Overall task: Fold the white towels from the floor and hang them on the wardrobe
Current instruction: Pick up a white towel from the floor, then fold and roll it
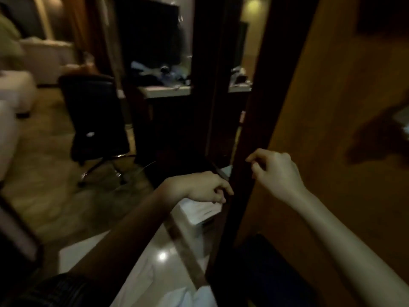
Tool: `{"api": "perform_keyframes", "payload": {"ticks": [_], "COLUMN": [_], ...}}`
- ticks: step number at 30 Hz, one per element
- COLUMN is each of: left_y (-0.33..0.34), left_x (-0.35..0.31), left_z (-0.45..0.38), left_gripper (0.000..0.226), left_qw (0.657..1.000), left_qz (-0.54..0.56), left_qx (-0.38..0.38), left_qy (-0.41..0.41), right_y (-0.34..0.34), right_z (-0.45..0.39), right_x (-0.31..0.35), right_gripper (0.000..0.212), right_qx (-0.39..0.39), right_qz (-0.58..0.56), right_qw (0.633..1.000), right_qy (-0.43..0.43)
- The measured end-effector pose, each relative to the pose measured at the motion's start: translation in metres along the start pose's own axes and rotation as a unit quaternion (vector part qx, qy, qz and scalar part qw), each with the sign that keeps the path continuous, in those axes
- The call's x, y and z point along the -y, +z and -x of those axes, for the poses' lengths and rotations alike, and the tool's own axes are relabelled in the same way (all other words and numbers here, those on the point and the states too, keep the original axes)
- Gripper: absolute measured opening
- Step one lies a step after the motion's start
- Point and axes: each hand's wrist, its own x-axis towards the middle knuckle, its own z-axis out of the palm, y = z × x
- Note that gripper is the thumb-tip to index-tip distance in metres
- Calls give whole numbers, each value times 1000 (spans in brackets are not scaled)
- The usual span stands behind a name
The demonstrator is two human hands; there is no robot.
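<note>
A white towel lies spread on the glossy floor at the bottom, and a folded white piece lies just under my left hand. The wardrobe's brown wooden door fills the right side, with its dark edge running down the middle. My left hand is curled with its fingertips at that dark edge; blur hides whether it grips anything. To the right of the edge, my right hand hovers in front of the door panel, fingers curled in, holding nothing.
A black office chair stands on the carpet at the left. Behind it is a desk with clutter under a dark TV. A white bed sits at the far left. A metal threshold strip crosses the floor.
</note>
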Motion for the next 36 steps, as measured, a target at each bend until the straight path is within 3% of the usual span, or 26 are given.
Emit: {"api": "perform_keyframes", "payload": {"ticks": [6,12,17,22,27,36], "left_y": [87,203,301,399,504,690], "left_x": [119,216,272,319,375,471], "left_z": [144,261,319,326,304,236], "left_gripper": [34,31,29,26,27,33], "left_qw": [977,911,839,773,721,655], "left_qz": [153,236,280,328,358,378], "left_qx": [-16,-57,-107,-131,-129,-111], "left_qy": [-148,-334,-454,-527,-579,-645], "right_y": [128,252,353,453,574,766], "right_z": [15,54,94,125,156,231], "right_x": [112,200,231,232,215,156], "right_gripper": [17,17,29,33,20,19], "right_qx": [138,274,330,352,382,430], "right_qz": [-124,-215,-262,-318,-349,-381], "right_qw": [983,937,904,865,820,710], "right_qy": [-15,3,68,164,245,408]}}
